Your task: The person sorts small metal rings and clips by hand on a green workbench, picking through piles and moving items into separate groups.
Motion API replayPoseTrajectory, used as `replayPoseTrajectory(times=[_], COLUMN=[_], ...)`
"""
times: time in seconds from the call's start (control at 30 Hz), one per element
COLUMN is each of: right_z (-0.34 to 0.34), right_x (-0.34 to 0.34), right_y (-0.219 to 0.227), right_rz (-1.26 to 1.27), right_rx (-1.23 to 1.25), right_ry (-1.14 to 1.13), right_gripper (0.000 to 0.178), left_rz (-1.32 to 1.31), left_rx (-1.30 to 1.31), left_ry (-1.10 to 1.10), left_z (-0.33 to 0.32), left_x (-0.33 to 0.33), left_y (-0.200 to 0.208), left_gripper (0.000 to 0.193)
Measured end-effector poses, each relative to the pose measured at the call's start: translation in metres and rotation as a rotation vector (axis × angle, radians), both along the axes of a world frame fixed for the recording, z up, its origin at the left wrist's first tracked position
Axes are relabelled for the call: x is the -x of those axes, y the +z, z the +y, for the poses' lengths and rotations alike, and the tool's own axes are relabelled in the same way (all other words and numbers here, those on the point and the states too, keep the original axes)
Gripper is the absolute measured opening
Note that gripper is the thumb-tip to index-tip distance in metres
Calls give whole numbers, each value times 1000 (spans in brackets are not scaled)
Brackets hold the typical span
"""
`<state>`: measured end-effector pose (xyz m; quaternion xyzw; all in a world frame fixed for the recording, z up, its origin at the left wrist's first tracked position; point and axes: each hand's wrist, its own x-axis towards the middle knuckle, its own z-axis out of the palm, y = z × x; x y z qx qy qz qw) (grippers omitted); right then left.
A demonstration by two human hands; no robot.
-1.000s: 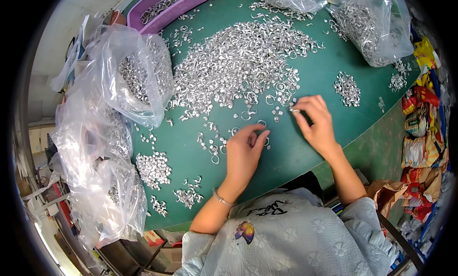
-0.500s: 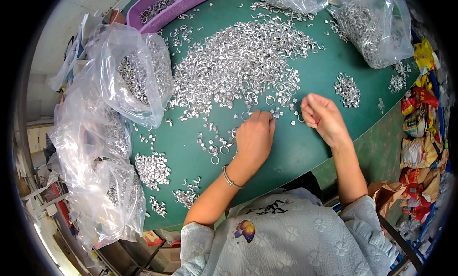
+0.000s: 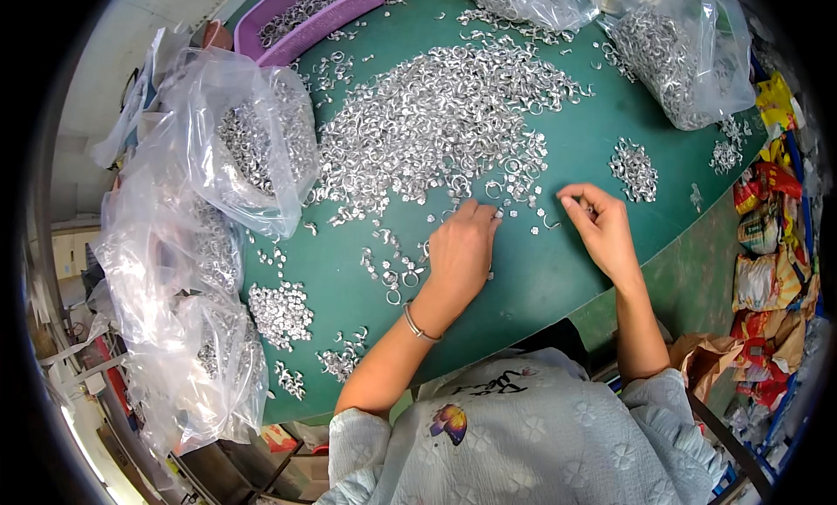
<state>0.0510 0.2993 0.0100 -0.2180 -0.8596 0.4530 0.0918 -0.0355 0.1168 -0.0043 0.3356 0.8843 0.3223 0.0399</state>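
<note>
Small silver metal ring-shaped pieces lie in a broad heap [image 3: 436,112] on the green table. My left hand [image 3: 462,248], with a bangle at the wrist, rests at the heap's near edge. Its fingers are bent down and pressed together, and what they pinch is hidden. To its right, my right hand [image 3: 603,235] hovers over the table with fingers curled in and thumb close to the forefinger. Something small shows darkly inside the curl, too small to name. A loose silver ring [image 3: 549,221] lies just left of the right thumb, among small flower-shaped bits.
Clear plastic bags of metal pieces stand at the left [image 3: 253,147] and far right [image 3: 684,60]. A purple bin [image 3: 323,23] sits at the far left. Small sorted piles lie at the near left [image 3: 279,315] and right [image 3: 634,169]. Colourful packages [image 3: 758,278] are beyond the table's right edge.
My right hand has shifted slightly down and right and turned, its forefinger now reaching left above the thumb. The left hand has barely moved, keeping its fingers at the heap's near edge.
</note>
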Motion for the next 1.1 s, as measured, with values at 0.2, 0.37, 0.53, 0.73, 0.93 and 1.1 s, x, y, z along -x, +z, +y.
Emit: replayPoseTrajectory(times=[0.2,0.37,0.53,0.73,0.93,1.1], right_z=[-8,-18,0,-13,-9,10], right_x=[30,4,-5,18,15,4], right_y=[-8,2,5,10,0,0], right_rz=[160,-3,-17,47,71,-61], right_rx=[-499,-438,-301,-283,-361,-33], right_ry=[106,280,87,236,203,62], right_gripper=[18,19,12,15,18,16], left_rz=[-37,-89,-50,-111,-70,-25], left_rx=[8,-13,45,85,49,65], left_ry=[-24,5,37,70,44,73], left_z=[-9,-13,-13,-8,-7,1], left_x=[4,3,2,5,6,4], left_y=[5,6,1,13,7,5], left_gripper=[15,20,23,23,27,25])
